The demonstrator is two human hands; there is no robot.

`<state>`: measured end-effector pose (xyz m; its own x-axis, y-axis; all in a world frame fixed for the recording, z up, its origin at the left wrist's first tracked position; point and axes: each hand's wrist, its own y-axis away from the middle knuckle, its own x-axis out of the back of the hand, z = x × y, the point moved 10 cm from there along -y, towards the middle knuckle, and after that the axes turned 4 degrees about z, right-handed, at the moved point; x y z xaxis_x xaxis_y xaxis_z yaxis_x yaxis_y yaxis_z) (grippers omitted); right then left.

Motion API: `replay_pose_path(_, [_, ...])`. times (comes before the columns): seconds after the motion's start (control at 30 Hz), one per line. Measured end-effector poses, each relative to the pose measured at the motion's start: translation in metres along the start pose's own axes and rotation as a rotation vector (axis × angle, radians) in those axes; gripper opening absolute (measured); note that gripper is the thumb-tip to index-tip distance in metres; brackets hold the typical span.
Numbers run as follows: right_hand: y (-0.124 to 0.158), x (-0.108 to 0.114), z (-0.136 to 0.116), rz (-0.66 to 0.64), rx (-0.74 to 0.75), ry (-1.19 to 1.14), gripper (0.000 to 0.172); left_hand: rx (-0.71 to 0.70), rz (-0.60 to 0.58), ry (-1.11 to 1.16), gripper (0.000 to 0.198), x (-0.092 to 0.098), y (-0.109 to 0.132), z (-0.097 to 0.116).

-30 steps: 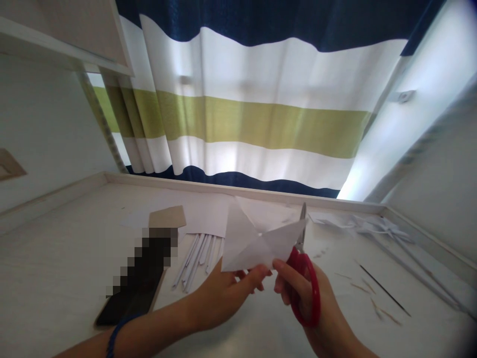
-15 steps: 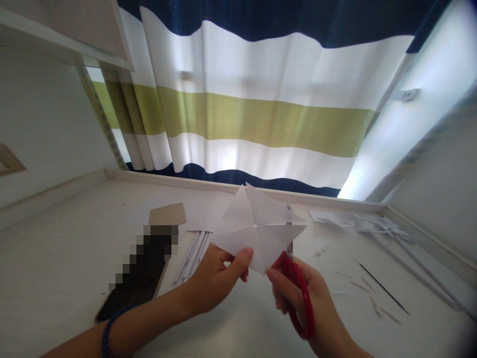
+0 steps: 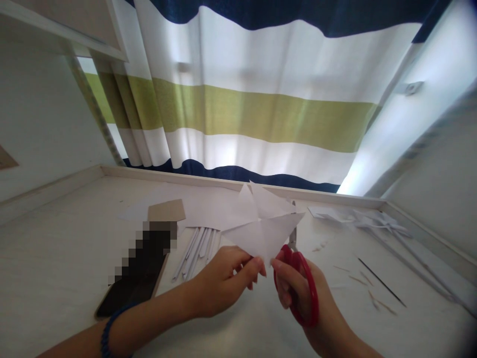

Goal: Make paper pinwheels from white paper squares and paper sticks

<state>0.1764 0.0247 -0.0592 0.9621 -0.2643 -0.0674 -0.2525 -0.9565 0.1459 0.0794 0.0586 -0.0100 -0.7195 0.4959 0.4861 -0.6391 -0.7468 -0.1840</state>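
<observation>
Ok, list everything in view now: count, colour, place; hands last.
cut paper: 1, white, centre
scissors: 1, red-handled, right of cut paper
flat object: 1, black, left, partly pixelated
card: 1, brown, beyond flat object
paper sticks: several, white, left of centre
paper sheets: count unclear, white, behind paper sticks
folded paper shapes: count unclear, white, far right
long rods: at least two, pale, right
thin rod: 1, black, right
slivers: several, light brown, beside thin rod
table: 1, whitish, below
curtain: 1, navy, white and olive, behind table
cabinet: 1, whitish, upper left
wristband: 1, blue, lower left
left hand: 1, bare, holding cut paper
right hand: 1, bare, holding scissors
</observation>
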Motion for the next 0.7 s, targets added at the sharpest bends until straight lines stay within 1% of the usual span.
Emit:
replay_pose_path(0.13, [0.002,-0.002,-0.001,-0.033,-0.007,0.063,0.026,0.006,0.010,-0.039,0.035,0.002,0.000,0.001])
replay_pose_path(0.27, [0.003,-0.003,-0.002,-0.038,-0.016,0.119,0.027,-0.007,0.021,-0.077,0.040,0.004,0.001,0.003])
replay_pose_path(0.33, [0.003,-0.003,-0.003,-0.036,-0.016,0.109,0.029,-0.012,0.045,-0.099,0.040,0.006,0.001,0.002])
replay_pose_path(0.43, [0.002,-0.005,-0.001,-0.052,-0.019,0.013,0.032,0.007,0.104,-0.077,0.039,0.013,0.000,-0.003])
replay_pose_path(0.57, [0.002,-0.017,0.005,-0.170,-0.023,-0.100,0.040,0.029,0.231,0.006,0.041,0.028,-0.002,-0.010])
replay_pose_path(0.63, [0.003,-0.024,0.009,-0.239,-0.005,-0.081,0.042,0.036,0.271,0.045,0.041,0.033,-0.002,-0.011])
replay_pose_path(0.7, [0.002,-0.031,0.013,-0.305,0.023,-0.038,0.048,0.047,0.290,0.076,0.041,0.036,-0.001,-0.012])
